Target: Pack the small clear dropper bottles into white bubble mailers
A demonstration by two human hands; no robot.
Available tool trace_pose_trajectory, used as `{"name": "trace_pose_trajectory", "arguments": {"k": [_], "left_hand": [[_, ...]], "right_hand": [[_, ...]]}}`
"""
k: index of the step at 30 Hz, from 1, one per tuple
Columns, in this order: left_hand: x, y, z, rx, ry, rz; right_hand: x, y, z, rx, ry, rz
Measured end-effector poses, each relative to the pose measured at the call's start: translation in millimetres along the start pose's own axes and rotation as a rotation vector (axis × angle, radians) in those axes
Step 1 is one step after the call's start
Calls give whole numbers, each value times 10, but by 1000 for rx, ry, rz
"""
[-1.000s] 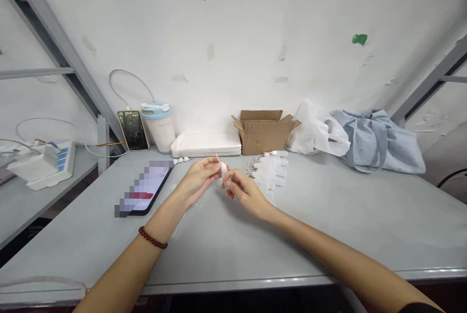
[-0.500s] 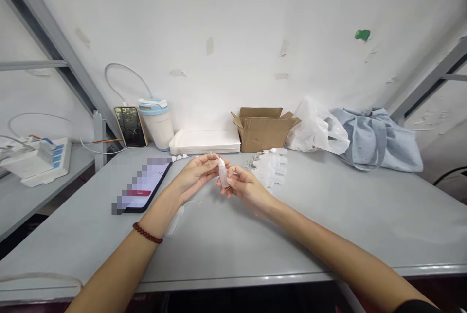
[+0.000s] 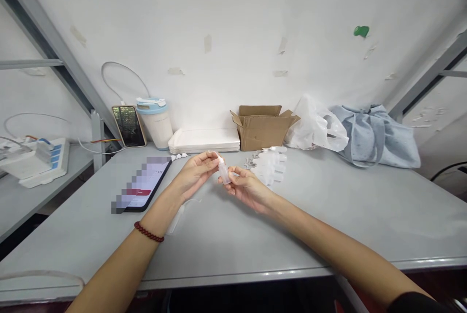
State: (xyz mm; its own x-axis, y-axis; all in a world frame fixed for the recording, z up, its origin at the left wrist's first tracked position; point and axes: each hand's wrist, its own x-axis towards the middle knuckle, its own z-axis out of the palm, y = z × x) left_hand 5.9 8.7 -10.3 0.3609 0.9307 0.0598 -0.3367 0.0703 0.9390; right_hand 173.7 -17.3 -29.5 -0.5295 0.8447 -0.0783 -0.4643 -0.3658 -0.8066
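A small translucent dropper bottle (image 3: pixel 223 172) is held upright between both hands above the grey table (image 3: pixel 328 215). My right hand (image 3: pixel 245 186) grips the bottle's body from below. My left hand (image 3: pixel 195 173), with a dark red bead bracelet on the wrist, pinches the white tip at the bottle's top. Just behind my right hand lies a pile of the same small white bottles (image 3: pixel 270 163). A few tiny white caps (image 3: pixel 180 156) lie past my left hand. Another small bottle (image 3: pixel 175 220) lies on the table under my left forearm.
A phone (image 3: pixel 143 190) lies face up left of my hands. Along the wall stand a propped phone (image 3: pixel 124 125), a white lidded cup (image 3: pixel 155 122), stacked white trays (image 3: pixel 204 140), an open cardboard box (image 3: pixel 263 125), a white plastic bag (image 3: pixel 315 125) and a blue cloth bag (image 3: pixel 375 135). A power strip (image 3: pixel 36 159) is far left.
Both hands have kept the bottle between them and shifted slightly; the long thin tip seen above the bottle a second ago now sits low in its neck. The view has tilted a little.
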Motion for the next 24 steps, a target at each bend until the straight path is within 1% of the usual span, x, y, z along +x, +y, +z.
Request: {"name": "trace_pose_trajectory", "arguments": {"k": [5, 9, 11, 15, 17, 21, 24], "left_hand": [[-30, 47, 15, -35, -30, -37], [-49, 57, 35, -23, -53, -39], [-52, 50, 44, -8, -51, -34], [-49, 32, 47, 25, -34, -8], [-46, 24, 37, 38, -38, 1], [-40, 10, 10, 48, -44, 20], [-37, 8, 8, 22, -57, 16]], "right_hand": [[-21, -12, 40, 59, -36, 26], [-27, -12, 68, 80, -73, 32], [-28, -15, 74, 63, -60, 26], [-29, -25, 65, -27, 7, 22], [-25, -23, 48, -71, 12, 13], [-16, -17, 20, -124, -37, 1], [-21, -23, 26, -102, -86, 9]]}}
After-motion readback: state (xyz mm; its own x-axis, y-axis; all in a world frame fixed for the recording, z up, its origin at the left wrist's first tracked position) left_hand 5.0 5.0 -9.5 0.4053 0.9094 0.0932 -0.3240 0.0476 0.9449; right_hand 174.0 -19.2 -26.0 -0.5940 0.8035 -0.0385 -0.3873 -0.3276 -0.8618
